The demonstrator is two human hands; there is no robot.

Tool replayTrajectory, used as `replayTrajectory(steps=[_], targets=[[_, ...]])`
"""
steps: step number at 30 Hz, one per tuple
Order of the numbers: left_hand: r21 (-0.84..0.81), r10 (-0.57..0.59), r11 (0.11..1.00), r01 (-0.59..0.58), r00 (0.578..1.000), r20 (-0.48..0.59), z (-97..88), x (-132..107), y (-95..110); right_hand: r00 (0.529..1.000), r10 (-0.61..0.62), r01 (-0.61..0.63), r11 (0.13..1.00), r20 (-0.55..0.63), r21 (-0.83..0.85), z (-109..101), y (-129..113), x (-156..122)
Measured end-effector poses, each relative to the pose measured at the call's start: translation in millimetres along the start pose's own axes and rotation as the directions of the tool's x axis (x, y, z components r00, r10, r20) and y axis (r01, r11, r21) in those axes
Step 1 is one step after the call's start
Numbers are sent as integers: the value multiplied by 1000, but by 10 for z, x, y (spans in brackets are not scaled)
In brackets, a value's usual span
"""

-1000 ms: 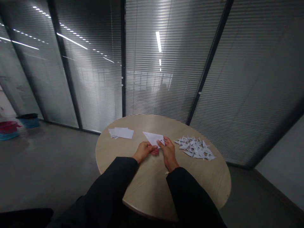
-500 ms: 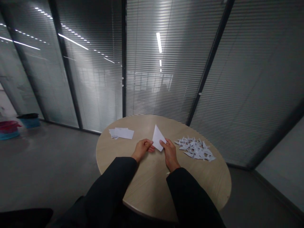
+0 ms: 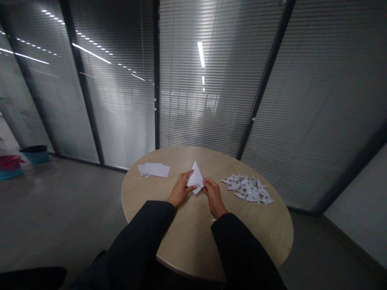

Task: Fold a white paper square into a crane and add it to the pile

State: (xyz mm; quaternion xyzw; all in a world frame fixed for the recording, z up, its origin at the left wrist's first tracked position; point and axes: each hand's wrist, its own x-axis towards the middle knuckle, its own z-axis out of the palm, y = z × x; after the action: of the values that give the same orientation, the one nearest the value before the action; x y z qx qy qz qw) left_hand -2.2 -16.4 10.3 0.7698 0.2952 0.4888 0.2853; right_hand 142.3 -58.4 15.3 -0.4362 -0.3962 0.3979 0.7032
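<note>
A folded sheet of white paper (image 3: pixel 196 176) with a pointed tip facing away from me is held between both hands over the middle of the round table (image 3: pixel 187 233). My left hand (image 3: pixel 180 188) grips its left edge, thumb near the lower part and fingers along the side. On the right edge, my right hand (image 3: pixel 213 193) pinches the paper between thumb and fingers. Near the bottom, the layers stand slightly apart and a small corner points toward me.
Several white paper sheets (image 3: pixel 155 169) lie stacked at the table's back left. A pile of small folded paper pieces (image 3: pixel 249 189) covers part of the right side. Glass partitions with blinds (image 3: pixel 199 121) stand behind. Two bins (image 3: pixel 35 155) are on the floor at left.
My left hand has moved up onto the paper's left edge, and my right hand has slid to its right edge. The paper has turned and now looks narrower, with layers showing at the bottom.
</note>
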Motion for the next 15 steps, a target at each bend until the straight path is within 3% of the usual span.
replayTrajectory(steps=[7,15], targets=[[59,16,998,-14,999,-34,-5,6,-14,999,-17,19,999,49,-34,2,18,0],[-18,-98,995,97,992,-83,-14,11,57,989,-121,135,975,88,-179,-2,60,25]])
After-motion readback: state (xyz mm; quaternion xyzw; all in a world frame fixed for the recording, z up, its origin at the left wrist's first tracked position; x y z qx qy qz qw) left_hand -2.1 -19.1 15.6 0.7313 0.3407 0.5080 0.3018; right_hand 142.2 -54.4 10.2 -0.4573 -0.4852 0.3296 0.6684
